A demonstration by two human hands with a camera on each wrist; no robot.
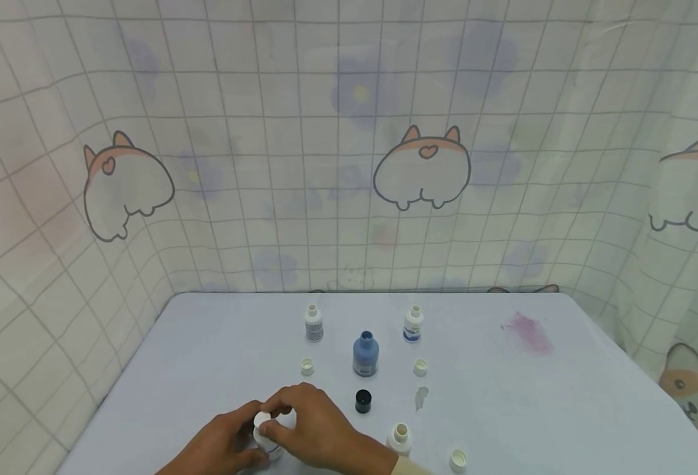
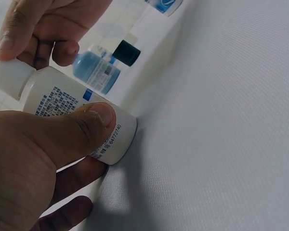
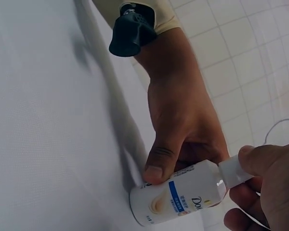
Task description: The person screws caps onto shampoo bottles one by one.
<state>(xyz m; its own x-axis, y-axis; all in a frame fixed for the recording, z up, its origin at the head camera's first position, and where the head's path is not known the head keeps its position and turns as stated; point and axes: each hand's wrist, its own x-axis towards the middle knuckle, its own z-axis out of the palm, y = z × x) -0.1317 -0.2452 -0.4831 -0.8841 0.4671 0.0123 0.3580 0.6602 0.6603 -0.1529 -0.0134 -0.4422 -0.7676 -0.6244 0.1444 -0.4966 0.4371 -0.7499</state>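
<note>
At the front left of the table, my left hand (image 1: 212, 445) grips a small white bottle (image 2: 53, 91) around its body, the thumb lying across the printed label. The bottle stands upright with its base at the table top. My right hand (image 1: 322, 425) pinches the white cap (image 2: 12, 79) at the bottle's top between thumb and fingers. The cap sits on the neck; whether it is tight I cannot tell. In the right wrist view the label side (image 3: 176, 197) shows a blue band and a cream swirl.
A white bottle (image 1: 399, 440) without a cap stands right of my right forearm, a white cap (image 1: 458, 460) beside it. Farther back are an open blue bottle (image 1: 365, 356), a black cap (image 1: 363, 401), two open white bottles (image 1: 314, 324) and two white caps (image 1: 307, 367).
</note>
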